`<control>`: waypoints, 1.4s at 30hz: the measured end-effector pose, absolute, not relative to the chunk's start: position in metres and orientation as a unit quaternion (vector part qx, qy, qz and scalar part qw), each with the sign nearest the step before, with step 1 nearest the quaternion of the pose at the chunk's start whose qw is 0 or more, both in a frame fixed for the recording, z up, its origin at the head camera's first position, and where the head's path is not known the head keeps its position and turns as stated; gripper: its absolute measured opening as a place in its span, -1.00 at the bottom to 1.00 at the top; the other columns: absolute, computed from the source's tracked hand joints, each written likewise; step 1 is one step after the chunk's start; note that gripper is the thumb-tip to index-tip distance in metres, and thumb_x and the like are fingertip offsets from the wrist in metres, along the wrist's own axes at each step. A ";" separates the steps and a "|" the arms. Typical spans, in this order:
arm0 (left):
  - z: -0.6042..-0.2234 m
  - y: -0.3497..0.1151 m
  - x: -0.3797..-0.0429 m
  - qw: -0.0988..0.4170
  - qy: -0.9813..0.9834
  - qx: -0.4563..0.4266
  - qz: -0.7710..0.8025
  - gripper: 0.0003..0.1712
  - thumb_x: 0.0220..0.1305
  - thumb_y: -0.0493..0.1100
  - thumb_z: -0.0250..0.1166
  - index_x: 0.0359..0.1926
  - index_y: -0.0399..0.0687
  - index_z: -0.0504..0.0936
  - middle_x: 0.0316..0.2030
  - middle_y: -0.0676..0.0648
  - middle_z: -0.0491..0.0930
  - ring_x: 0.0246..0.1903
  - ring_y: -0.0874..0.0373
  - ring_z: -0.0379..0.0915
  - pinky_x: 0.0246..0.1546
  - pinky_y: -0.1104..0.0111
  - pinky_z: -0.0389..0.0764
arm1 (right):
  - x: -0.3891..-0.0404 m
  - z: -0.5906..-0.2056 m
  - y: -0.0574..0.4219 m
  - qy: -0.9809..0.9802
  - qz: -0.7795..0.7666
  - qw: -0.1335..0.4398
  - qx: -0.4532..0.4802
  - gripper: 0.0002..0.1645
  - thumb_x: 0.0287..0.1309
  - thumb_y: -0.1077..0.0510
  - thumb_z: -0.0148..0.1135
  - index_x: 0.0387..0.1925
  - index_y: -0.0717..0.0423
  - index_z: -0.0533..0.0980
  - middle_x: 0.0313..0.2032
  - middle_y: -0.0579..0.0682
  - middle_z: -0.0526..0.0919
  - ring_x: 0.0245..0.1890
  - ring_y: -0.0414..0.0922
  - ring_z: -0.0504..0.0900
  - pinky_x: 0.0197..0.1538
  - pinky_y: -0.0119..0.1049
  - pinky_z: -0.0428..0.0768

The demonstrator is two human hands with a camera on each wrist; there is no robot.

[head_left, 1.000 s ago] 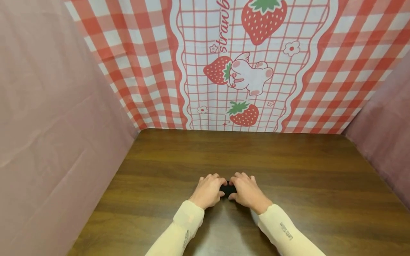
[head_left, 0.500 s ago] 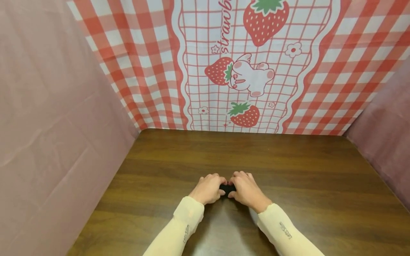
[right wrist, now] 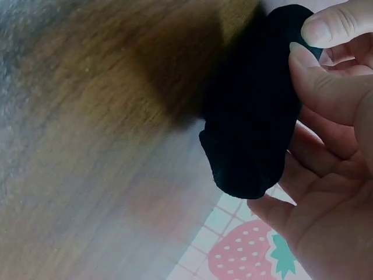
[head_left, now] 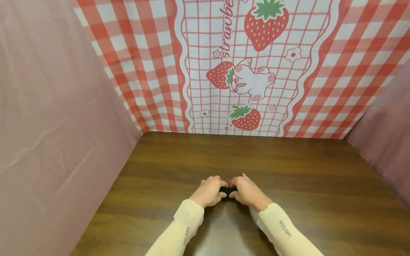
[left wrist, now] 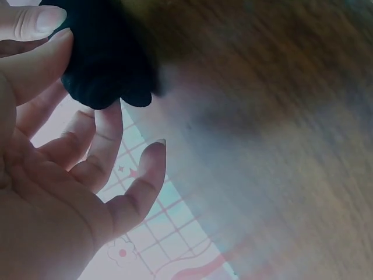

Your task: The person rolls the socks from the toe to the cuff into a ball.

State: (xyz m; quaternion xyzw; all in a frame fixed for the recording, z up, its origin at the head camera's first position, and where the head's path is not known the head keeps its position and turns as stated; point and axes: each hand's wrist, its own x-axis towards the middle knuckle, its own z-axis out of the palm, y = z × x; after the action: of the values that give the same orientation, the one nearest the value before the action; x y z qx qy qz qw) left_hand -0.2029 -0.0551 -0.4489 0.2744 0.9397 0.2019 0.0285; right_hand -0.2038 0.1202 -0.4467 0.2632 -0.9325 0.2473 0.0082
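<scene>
A small rolled bundle of black cloth (head_left: 228, 192) lies between my two hands near the middle of the table. My left hand (head_left: 209, 191) grips its left end, the thumb on the near side and the fingers over the far side. My right hand (head_left: 249, 192) holds the right end the same way, and the fingertips of both hands nearly meet. In the left wrist view the black cloth bundle (left wrist: 105, 55) has a rounded end with a small loose fold. The right wrist view shows the black cloth bundle (right wrist: 253, 111) as a thick roll pinched by thumb and fingers.
The brown wood-grain table (head_left: 282, 160) ends at a red checked strawberry curtain (head_left: 153, 71) at the back. Pink cloth (head_left: 57, 124) hangs along the left side, and another pink cloth (head_left: 384, 117) along the right.
The fingers have drawn in closer over the black cloth, and less of it shows from far edge to near edge. Both hands stay in about the same place. The head view has shifted slightly.
</scene>
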 end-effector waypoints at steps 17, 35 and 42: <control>-0.448 -0.057 -0.208 0.032 0.934 0.290 0.206 -0.71 0.24 -0.16 0.41 0.00 0.03 0.75 -0.14 0.07 0.57 -0.12 0.18 0.51 -0.15 0.17 0.52 | -0.210 -0.440 0.117 -0.933 0.237 -0.022 0.268 -0.74 -0.18 0.36 0.50 -0.61 0.08 0.53 -0.56 -0.14 0.54 -0.54 -0.21 0.43 -0.40 -0.28 0.46; -0.450 -0.063 -0.217 0.078 0.923 0.299 0.230 -0.69 0.23 -0.21 0.40 0.00 0.12 0.76 -0.09 0.19 0.68 -0.03 0.22 0.55 -0.05 0.18 0.39 | -0.214 -0.438 0.111 -0.929 0.223 -0.035 0.293 -0.47 -0.32 0.22 0.64 -0.79 -0.01 0.33 -0.73 -0.29 0.20 -0.68 -0.32 0.17 -0.57 -0.40 0.21; -0.445 -0.066 -0.224 0.107 0.918 0.302 0.235 -0.68 0.26 -0.21 0.38 0.04 0.10 0.74 -0.05 0.18 0.68 0.02 0.22 0.54 0.03 0.07 0.39 | -0.217 -0.431 0.105 -0.934 0.229 -0.059 0.267 -0.38 -0.37 0.18 0.69 -0.83 0.01 0.28 -0.76 -0.28 0.13 -0.67 -0.28 0.13 -0.58 -0.38 0.17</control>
State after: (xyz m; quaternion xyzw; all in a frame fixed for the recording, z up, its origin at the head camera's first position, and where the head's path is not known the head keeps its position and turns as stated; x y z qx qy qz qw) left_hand -0.2237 -0.0656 -0.4450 0.3019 0.9177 0.2348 0.1073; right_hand -0.2169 0.1048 -0.4307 0.2674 -0.9342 0.2287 -0.0590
